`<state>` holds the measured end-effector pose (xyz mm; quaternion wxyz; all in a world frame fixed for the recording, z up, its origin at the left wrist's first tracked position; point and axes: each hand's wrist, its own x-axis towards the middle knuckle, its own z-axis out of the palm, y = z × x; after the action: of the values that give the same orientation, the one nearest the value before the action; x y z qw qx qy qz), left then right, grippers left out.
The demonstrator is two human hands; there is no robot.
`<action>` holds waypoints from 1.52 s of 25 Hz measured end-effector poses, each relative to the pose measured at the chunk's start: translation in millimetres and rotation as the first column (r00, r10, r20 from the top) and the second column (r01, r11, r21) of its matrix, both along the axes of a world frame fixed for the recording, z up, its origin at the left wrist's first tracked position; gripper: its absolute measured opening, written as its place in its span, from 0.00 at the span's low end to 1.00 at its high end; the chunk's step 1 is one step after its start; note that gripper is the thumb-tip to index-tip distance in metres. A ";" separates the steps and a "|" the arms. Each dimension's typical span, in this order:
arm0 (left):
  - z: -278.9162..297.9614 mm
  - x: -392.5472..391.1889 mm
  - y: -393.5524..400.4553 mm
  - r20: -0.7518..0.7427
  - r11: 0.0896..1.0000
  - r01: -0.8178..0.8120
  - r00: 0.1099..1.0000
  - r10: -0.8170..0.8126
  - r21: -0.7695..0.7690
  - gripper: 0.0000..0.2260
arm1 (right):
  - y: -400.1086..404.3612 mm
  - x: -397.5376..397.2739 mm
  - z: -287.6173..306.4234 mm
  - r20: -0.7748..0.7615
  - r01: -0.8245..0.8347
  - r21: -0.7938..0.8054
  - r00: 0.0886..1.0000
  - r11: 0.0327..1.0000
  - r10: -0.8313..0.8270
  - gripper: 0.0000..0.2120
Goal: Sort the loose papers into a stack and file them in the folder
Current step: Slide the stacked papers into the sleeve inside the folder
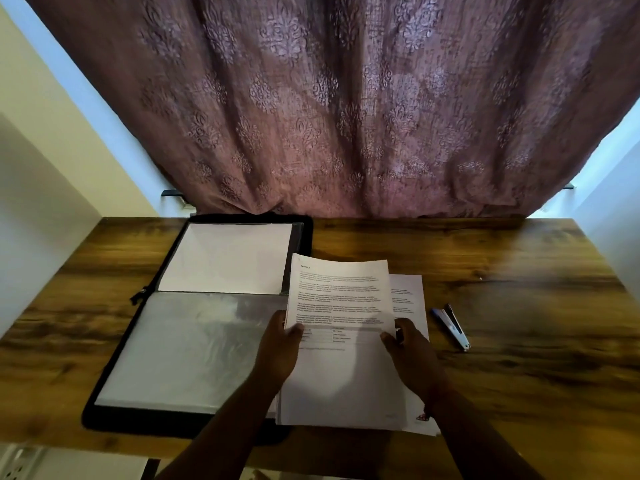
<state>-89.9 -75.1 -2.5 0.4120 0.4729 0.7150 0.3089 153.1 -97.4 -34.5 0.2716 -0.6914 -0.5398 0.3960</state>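
Papers [341, 296] are what both hands are gripping, but the biggest thing in view is the curtain [332, 105], hanging behind the desk [519, 306]. On the desk, left of the papers, the folder [194, 320] is lying open flat, a white sheet showing in its far half and a clear sleeve glaring in its near half. The papers are sitting just right of the folder, their left edge overlapping its right border. A printed top bundle is being lifted at its near edge, its far end tilting away over more sheets lying flat beneath and fanning out to the right. The left hand [280, 351] is pinching the bundle's near left corner, thumb on top. The right hand [412, 355] is pinching its near right corner, fingers curled. Right of the papers, apart from them, a stapler [452, 327] is lying on the desk.
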 end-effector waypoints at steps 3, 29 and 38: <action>0.3 -13.3 0.1 0.029 0.996 -0.077 0.997 0.075 0.042 0.10 | 1.7 -9.5 -2.3 0.061 0.043 0.032 0.997 0.999 -0.044 0.13; -18.1 -96.0 -10.1 -0.647 0.641 0.720 0.359 -0.673 -0.267 0.28 | -66.9 -127.3 50.8 -0.678 0.716 -0.010 0.508 0.698 -0.531 0.18; -16.8 -62.7 -2.2 -0.596 0.685 0.585 0.385 -0.705 -0.433 0.26 | -57.2 -85.1 43.6 -0.664 0.636 -0.008 0.574 0.772 -0.479 0.18</action>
<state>-152.7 -77.4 -19.3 0.2151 0.7611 0.5944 -0.1454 67.9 -154.5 9.0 0.6260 -0.6145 -0.2105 0.4315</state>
